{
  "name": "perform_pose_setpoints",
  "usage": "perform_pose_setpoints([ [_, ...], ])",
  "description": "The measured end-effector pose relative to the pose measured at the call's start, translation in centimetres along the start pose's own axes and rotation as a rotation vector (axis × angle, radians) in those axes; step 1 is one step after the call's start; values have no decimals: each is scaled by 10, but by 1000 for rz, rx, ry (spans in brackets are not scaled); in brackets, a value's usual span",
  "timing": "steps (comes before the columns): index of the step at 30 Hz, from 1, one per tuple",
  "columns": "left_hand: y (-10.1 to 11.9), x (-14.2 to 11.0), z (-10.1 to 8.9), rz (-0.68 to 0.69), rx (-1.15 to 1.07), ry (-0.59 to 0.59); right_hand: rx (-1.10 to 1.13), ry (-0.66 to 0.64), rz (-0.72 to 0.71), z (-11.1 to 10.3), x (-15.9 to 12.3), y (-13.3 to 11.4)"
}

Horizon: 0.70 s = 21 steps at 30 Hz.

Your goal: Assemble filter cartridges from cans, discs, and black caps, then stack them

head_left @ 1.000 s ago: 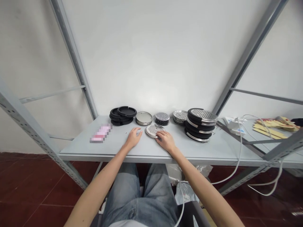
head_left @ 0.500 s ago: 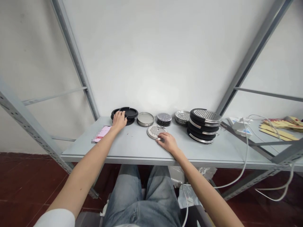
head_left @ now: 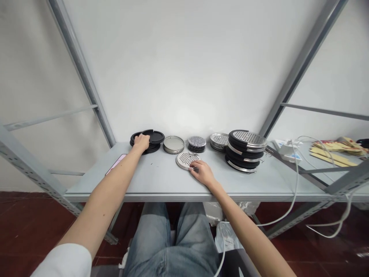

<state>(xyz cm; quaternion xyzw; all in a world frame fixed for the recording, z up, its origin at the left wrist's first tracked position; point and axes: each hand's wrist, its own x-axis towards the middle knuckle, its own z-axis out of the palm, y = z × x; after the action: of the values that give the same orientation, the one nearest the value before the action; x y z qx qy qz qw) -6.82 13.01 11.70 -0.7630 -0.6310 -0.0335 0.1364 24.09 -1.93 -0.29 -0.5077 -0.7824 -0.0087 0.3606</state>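
Note:
At the back left of the table, my left hand (head_left: 142,142) has its fingers closed on a shallow black round piece in a stack of black round pieces (head_left: 154,137); the fingertips are partly hidden. Flat near the table's middle lies a perforated metal disc (head_left: 184,157) with a shiny rim. My right hand (head_left: 202,173) rests beside it, fingers curled onto its near right edge. Behind the disc stand plain metal discs (head_left: 173,144), smaller perforated discs (head_left: 197,141) and metal rimmed discs (head_left: 219,140).
A tall stack of perforated discs with black and metal rims (head_left: 247,150) stands to the right. A phone (head_left: 117,163) lies partly behind my left forearm. Grey shelf posts (head_left: 86,77) flank the table. White cables (head_left: 296,181) and yellow strips (head_left: 331,156) are further right.
My left hand has closed its fingers on the black round piece, and its forearm now covers more of the phone. My right hand stays at the disc. The view has shifted slightly.

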Motion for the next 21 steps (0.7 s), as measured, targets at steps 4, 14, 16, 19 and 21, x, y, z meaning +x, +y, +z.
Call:
perform_pose_setpoints([
  [4, 0, -2, 0, 20, -5, 14, 10, 3, -2, -1, 0, -1],
  [14, -10, -5, 3, 75, -12, 52, 31, 5, 3, -3, 0, -3],
  [16, -12, -2, 3, 81, -15, 45, 29, 3, 7, -4, 0, -4],
  [19, -15, 2, 1, 80, -9, 38, 29, 4, 13, -3, 0, -3],
  [21, -17, 3, -2, 81, -1, 34, 30, 5, 16, -1, 0, -1],
])
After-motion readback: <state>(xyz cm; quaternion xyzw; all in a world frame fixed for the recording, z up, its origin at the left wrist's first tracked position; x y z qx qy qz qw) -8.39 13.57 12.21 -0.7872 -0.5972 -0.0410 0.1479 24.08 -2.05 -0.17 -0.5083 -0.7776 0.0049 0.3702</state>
